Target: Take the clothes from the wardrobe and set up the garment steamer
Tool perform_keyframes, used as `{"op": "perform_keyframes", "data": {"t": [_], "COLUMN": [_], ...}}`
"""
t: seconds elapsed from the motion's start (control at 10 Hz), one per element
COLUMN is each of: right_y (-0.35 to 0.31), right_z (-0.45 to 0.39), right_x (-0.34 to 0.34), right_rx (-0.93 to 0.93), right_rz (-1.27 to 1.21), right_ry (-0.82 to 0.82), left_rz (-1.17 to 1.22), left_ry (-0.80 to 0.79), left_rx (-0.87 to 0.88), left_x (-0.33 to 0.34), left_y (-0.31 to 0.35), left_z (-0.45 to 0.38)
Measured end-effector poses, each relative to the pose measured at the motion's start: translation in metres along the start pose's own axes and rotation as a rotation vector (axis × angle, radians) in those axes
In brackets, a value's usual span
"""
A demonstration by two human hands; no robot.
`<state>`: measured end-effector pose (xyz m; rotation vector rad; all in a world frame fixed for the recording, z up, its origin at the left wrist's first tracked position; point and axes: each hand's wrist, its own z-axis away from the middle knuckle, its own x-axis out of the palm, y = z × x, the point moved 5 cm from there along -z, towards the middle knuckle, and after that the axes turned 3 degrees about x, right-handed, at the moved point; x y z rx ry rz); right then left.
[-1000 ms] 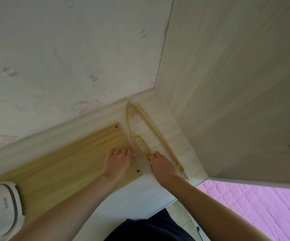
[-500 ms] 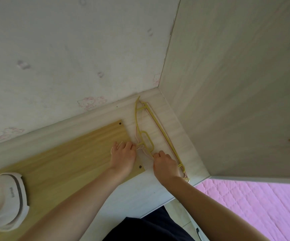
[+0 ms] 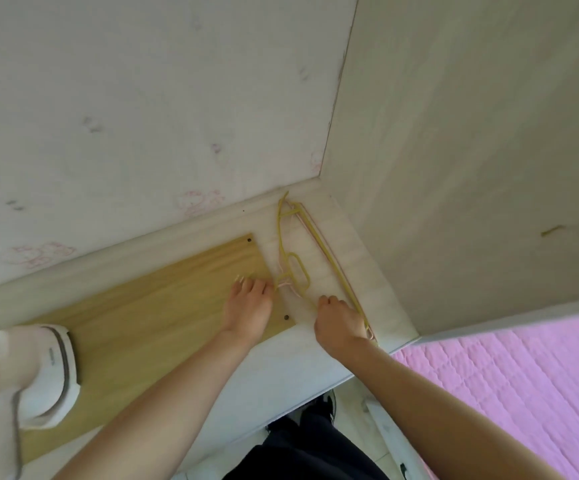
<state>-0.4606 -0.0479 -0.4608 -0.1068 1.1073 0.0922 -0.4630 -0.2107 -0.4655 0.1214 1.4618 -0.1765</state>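
Hangers: two thin plastic hangers, a yellow hanger (image 3: 293,268) lying over a pink hanger (image 3: 319,233), flat on the pale shelf (image 3: 350,251) in the centre of the frame, running from the back corner toward me.
Left hand: my left hand (image 3: 248,303) lies knuckles-up on the wood board (image 3: 163,299), fingertips at the hook end where pink and yellow cross; I appear to pinch the pink loop there, though the fingers hide the contact.
Right hand: my right hand (image 3: 338,320) is curled into a loose fist over the near end of the yellow bar; I judge it grips the bar, thumb side hidden.
Steamer: the white steamer (image 3: 43,372) stands at lower left on the board, well apart from both hands, untouched.
Handling: I judge the hangers very light, springy, smooth and likely to slide on the shelf; the two are nested, so hooks may snag each other.
Where to hold: best at the hook neck or the thicker shoulder, not the thin bottom bar, which would flex.
Risk: pulling one could drag the other off the front edge.
Surroundings: pink bedding (image 3: 523,393) shows at lower right.
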Motion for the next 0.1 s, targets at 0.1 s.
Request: {"op": "perform_keyframes", "data": {"t": [0.1], "right_y": [0.0025], "right_z": [0.0066], "right_x": [-0.0065], "right_rx": [-0.011], "right_rz": [-0.009], "right_ry": [0.054], "left_rz": [0.042], "left_ry": [0.09], "left_rx": [-0.003], "left_x": [-0.0045], "left_y": [0.0043], "left_z": [0.0186]}}
